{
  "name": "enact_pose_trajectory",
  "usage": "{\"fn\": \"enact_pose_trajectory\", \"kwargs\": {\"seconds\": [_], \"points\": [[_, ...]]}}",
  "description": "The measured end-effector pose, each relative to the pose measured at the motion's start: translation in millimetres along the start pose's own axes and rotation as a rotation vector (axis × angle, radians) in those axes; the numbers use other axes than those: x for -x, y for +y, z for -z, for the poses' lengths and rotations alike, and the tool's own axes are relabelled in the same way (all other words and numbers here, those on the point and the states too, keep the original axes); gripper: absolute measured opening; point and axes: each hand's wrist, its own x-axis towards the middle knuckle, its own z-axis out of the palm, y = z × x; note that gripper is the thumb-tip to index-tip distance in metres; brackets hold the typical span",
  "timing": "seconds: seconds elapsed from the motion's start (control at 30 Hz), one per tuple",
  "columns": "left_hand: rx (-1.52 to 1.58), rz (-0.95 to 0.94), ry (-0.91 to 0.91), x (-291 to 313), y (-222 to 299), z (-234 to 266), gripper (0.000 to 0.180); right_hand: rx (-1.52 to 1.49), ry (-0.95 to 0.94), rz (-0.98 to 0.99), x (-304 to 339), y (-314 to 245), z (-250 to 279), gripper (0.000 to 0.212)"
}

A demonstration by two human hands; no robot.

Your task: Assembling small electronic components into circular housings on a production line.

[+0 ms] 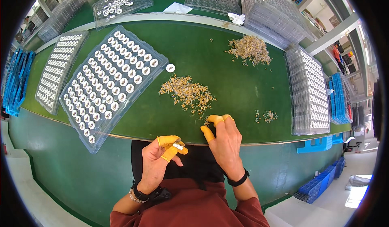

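Head view: left hand (154, 158), pinching white part (178, 146); right hand (227, 142), narrowed at small wire pieces (206, 122) on desk (239, 91), hold unclear. Apparent step: picking; next, likely, carrying one piece to part.

Can see a white piece (178, 146), partly hidden, held just beyond the tabletop's (243, 93) near edge; also see small orange-and-silver parts (187, 92), heaped loosely, trailing toward that edge.

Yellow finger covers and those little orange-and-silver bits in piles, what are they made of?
Yellow finger covers: probably rubber, matte, because they look snug and stretchy. Little orange-and-silver bits: likely metal wire, since the silver ends look thin, bent and shiny; the orange is too small to tell.
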Motion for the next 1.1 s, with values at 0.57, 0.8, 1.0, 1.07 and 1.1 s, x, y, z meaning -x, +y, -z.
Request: {"fn": "enact_pose_trajectory", "kwargs": {"seconds": [0.57, 0.8, 1.0, 1.07, 1.1], "points": [[-0.044, 0.058, -0.046, -2.9, -0.6, 6.3, 0.021, -0.273, 0.040, -0.201, -2.0, 26.1, 20.3, 0.018], [-0.048, 0.042, -0.049, -5.1, -1.3, 1.5, 0.022, -0.242, 0.080, -0.209, -7.3, 30.7, 20.0, 0.017], [-0.086, 0.056, -0.051, -1.1, -1.1, -1.8, 0.022, 0.089, 0.065, 0.147, -18.8, 30.2, 10.6, 0.015], [-0.070, 0.064, -0.050, -1.1, -3.8, -1.5, 0.021, 0.135, 0.034, 0.147, -20.2, 33.1, 6.4, 0.011], [-0.076, 0.054, -0.058, -0.4, -5.9, 2.1, 0.019, 0.144, 0.019, 0.133, -21.4, 31.8, 6.7, 0.011]]}}
